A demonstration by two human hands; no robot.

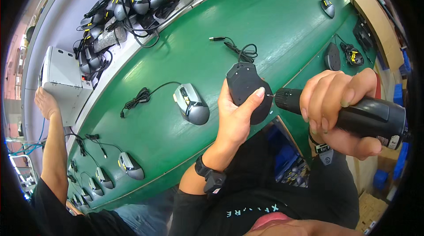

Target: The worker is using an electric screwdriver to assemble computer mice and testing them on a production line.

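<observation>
My left hand [231, 120] grips a black computer mouse [245, 84] with its underside facing up, thumb across the base. The mouse's coiled cable [242, 52] lies on the green bench beyond it. My right hand [338, 99] is wrapped round a black electric screwdriver [371, 117], which lies level and points left. Its thin bit reaches the mouse's right edge, close to my left thumb; I cannot tell whether it sits in a screw. Left of my left hand, a grey and black mouse [192, 104] rests upright on the bench with its cable bundled.
Several mice [130, 165] line the bench at lower left. More are heaped on the white shelf [118, 55]. A co-worker's hand [46, 103] touches a white box [66, 77] at left. Mouse parts [352, 55] lie at right, and one mouse [327, 7] sits at far right.
</observation>
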